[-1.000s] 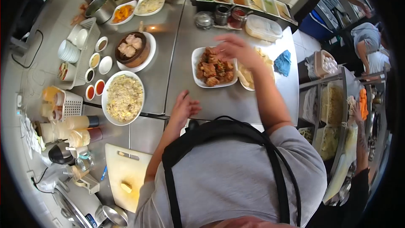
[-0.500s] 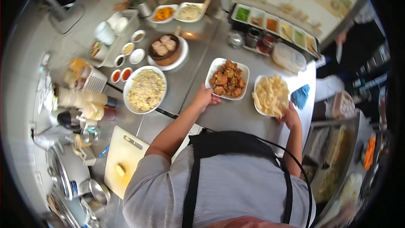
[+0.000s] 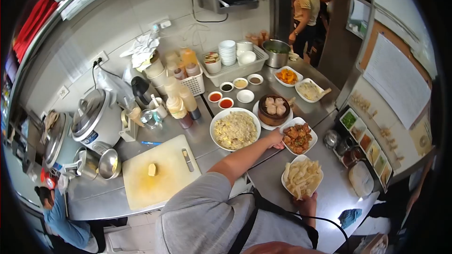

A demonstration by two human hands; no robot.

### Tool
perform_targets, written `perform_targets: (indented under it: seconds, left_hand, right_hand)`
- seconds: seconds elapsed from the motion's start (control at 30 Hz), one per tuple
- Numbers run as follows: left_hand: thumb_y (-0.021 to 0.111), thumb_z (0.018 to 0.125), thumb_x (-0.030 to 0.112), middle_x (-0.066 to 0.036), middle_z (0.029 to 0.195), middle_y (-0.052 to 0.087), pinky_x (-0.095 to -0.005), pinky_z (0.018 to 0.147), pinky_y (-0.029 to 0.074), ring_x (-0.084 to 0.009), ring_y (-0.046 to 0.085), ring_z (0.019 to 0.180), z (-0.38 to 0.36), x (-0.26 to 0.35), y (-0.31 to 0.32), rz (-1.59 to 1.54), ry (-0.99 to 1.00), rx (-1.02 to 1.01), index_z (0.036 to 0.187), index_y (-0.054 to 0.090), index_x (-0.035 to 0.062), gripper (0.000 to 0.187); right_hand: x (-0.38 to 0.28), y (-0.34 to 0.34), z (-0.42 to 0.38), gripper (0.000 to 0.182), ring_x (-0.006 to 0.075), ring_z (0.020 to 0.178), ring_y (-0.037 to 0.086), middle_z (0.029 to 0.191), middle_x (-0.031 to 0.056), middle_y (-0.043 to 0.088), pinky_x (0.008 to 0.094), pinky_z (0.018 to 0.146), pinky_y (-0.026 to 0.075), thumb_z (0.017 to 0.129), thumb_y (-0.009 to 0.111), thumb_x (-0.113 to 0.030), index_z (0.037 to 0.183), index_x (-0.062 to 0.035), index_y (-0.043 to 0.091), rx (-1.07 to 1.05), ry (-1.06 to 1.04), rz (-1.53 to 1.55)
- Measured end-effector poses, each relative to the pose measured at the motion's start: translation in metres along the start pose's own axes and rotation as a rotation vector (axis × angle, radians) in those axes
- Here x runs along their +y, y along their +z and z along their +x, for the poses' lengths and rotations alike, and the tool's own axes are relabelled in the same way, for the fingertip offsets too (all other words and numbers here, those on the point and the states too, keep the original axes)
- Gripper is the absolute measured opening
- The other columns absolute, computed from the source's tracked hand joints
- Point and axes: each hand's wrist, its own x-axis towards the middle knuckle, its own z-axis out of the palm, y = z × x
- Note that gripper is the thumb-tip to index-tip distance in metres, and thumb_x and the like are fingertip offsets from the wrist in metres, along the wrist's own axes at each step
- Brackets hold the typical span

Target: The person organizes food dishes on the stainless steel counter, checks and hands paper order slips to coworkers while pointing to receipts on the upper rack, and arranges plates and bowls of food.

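My left hand (image 3: 275,139) grips the near edge of a white square plate of brown fried pieces (image 3: 298,137) on the steel counter (image 3: 329,186). My right hand (image 3: 308,202) holds the rim of a white plate of pale yellow chips (image 3: 301,177), just in front of the fried plate. Both plates rest on the counter, close together. My left forearm reaches across the counter past a large bowl of fried rice (image 3: 234,130).
A bamboo steamer of dumplings (image 3: 274,107), small sauce dishes (image 3: 221,99), a cutting board (image 3: 160,171), a rice cooker (image 3: 94,120), squeeze bottles (image 3: 181,103) and a condiment tray (image 3: 367,148) crowd the counters. People stand at the back (image 3: 306,9) and lower left (image 3: 54,207).
A second ago my right hand hovered over the fried plate and my left was at the counter edge. Each hand has since taken hold of a plate. The view has swung round.
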Motion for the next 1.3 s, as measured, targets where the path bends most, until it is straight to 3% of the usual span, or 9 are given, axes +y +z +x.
perform_targets:
  seconds: [0.4,0.5,0.63,0.73,0.87,0.93,1.07,1.1,1.3]
  left_hand:
    - [0.033,0.081,0.023,-0.021,0.081,0.054,-0.0337,0.048,0.049,-0.026,0.058,0.061,-0.007,0.028,-0.039,0.315,-0.144,-0.316,0.113,0.03,0.0012,0.039]
    - [0.036,0.079,0.025,-0.021,0.086,0.054,-0.0331,0.046,0.049,-0.0269,0.059,0.062,-0.05,0.102,-0.101,0.636,0.015,-0.487,0.105,0.037,0.0016,0.035]
    - [0.043,0.074,0.009,-0.009,0.085,0.057,-0.0254,0.054,0.046,-0.0154,0.057,0.068,-0.082,0.218,-0.255,0.776,0.725,0.064,0.099,0.046,0.0051,0.025]
    - [0.045,0.076,0.013,-0.009,0.066,0.055,-0.0262,0.049,0.043,-0.0159,0.054,0.057,-0.159,0.31,-0.339,0.243,1.003,0.477,0.083,0.044,0.0071,0.009]
    - [0.052,0.075,0.009,-0.009,0.061,0.045,-0.0343,0.05,0.047,-0.0276,0.055,0.058,-0.225,0.372,-0.405,-0.399,1.187,0.854,0.113,0.016,0.0058,0.053]
    - [0.052,0.075,0.009,-0.012,0.064,0.044,-0.0357,0.052,0.048,-0.0311,0.054,0.065,-0.231,0.407,-0.501,-0.321,1.131,0.598,0.104,0.025,-0.0033,0.042]
    - [0.047,0.08,0.024,-0.022,0.088,0.05,-0.0286,0.052,0.045,-0.0247,0.051,0.066,-0.242,0.443,-0.528,-0.391,1.051,0.622,0.099,0.036,-0.0059,0.037]
    - [0.041,0.083,0.026,-0.022,0.089,0.051,-0.027,0.051,0.044,-0.0232,0.051,0.064,-0.223,0.498,-0.669,-0.396,0.738,0.28,0.1,0.036,-0.0058,0.037]
    - [0.044,0.08,0.015,-0.014,0.078,0.054,-0.0231,0.056,0.044,-0.0171,0.053,0.063,-0.202,0.399,-0.487,-0.194,1.023,0.467,0.087,0.046,-0.0031,0.02]
  right_hand:
    - [0.021,0.058,0.008,0.054,0.0177,0.092,0.047,0.102,0.0058,0.045,0.0269,0.083,0.034,0.05,0.069,-0.016,0.098,-0.0053,0.047,-0.054,-0.472,-1.022]
    - [0.028,0.072,0.016,0.055,0.0178,0.092,0.048,0.101,0.006,0.046,0.0268,0.082,0.035,0.05,0.069,-0.015,0.099,-0.0065,0.046,-0.073,-0.139,-0.199]
    - [0.032,0.089,0.018,0.061,0.0206,0.089,0.05,0.1,0.0084,0.045,0.0282,0.074,0.042,0.055,0.065,-0.008,0.106,-0.0076,0.032,-0.061,-0.074,0.106]
    - [0.013,0.113,0.006,0.062,0.0251,0.087,0.05,0.101,0.0119,0.045,0.0306,0.066,0.046,0.059,0.061,-0.004,0.108,-0.0117,0.024,0.049,0.045,0.201]
    - [0.001,0.119,0.001,0.053,0.0265,0.086,0.051,0.102,0.0147,0.045,0.0342,0.058,0.047,0.066,0.055,-0.005,0.108,-0.0158,0.026,0.043,0.198,0.272]
    - [0.036,0.083,0.031,0.046,0.0242,0.082,0.052,0.101,0.0136,0.046,0.0335,0.054,0.047,0.07,0.052,-0.01,0.11,-0.0162,0.031,-0.063,-0.056,-0.116]
    - [0.025,0.068,0.002,0.046,0.02,0.062,0.054,0.082,0.0101,0.055,0.029,0.054,0.044,0.078,0.043,-0.038,0.112,-0.0081,0.037,-0.083,0.244,0.301]
    - [0.02,0.069,-0.011,0.042,0.0197,0.06,0.054,0.079,0.0105,0.055,0.0286,0.053,0.044,0.079,0.042,-0.036,0.108,-0.0067,0.04,0.053,0.204,0.242]
    - [0.003,0.042,-0.027,0.026,0.0166,0.057,0.054,0.066,0.0083,0.054,0.0268,0.051,0.043,0.079,0.043,-0.027,0.084,-0.0023,0.048,0.374,0.12,-0.028]
